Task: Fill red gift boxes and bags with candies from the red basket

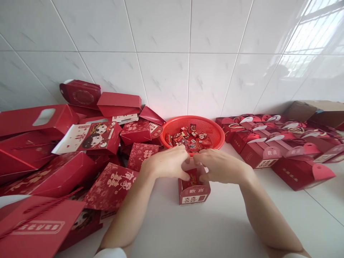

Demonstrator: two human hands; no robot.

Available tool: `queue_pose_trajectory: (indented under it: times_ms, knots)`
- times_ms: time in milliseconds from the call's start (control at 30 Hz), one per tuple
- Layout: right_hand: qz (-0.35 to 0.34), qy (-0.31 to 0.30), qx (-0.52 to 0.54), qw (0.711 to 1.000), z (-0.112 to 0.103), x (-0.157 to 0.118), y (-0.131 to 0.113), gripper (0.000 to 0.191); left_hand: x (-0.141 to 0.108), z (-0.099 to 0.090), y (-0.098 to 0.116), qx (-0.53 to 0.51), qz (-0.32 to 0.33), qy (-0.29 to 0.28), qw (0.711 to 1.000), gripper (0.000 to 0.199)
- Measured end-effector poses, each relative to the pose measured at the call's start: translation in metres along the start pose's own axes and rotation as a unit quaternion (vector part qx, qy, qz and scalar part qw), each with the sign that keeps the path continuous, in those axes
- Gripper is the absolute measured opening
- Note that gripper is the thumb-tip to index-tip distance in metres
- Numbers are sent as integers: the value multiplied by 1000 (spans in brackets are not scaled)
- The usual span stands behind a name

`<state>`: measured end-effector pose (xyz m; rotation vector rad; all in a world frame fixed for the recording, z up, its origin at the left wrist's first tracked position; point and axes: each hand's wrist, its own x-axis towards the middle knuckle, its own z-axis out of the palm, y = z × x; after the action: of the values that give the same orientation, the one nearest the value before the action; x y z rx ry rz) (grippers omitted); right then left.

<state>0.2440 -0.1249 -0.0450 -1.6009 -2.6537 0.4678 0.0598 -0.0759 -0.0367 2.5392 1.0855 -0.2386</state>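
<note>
Head view: here we are, looking down over both forearms at a white desk [231, 229] running up to a white marble-look tiled wall [161, 71].

Left hand [166, 163]: curled in tight, fingers narrow and closing on the top of the box from the near side.

Right hand [220, 166]: mirroring it from the other side, fingers bent inward, thumb down at the box's top edge. The two hands nearly meet here!

Small red gift box [193, 193]: upright near the middle of the desk, open at the top, its gold-printed front facing the person. What's inside is mostly hidden by the fingers. It looks light and thin-walled, stiff in the panels but easily creased at the flaps, so the side walls seem the safest hold.

Red mesh basket [216, 134]: just beyond the hands, right by the knuckles, piled with wrapped sweets [189, 141], which look light and slippery.

Left side: a big heap of red gift boxes [34, 168] slumps against the wall, crowding close to the left wrist, with a cartoon-couple box [91, 138] on top.

Right side: rows of red boxes with curved handle tabs [260, 154] stand packed together, a brown cardboard carton [317, 113] behind them in the far corner.
</note>
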Motion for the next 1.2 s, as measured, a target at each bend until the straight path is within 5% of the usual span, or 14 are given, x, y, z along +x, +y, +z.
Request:
queue_pose_trajectory:
  times_ms: [267,567,867,1000,1200]
  knots:
    - [-41,-44,45,997,1,5,4,23,1,6,15,-19,13,-41,999,36]
    - [-70,-74,45,994,1,9,1,14,6,3,4,-39,53,-47,997,42]
    - [-87,-122,109,983,1,14,11,42,7,-4,-7,-43,64,-59,995,33]
    - [-68,-120,83,987,2,15,12,35,5,-5,-6,-2,77,-25,997,28]
    - [-11,-117,19,993,1,15,14,18,8,-2,-4,-4,96,-58,994,10]
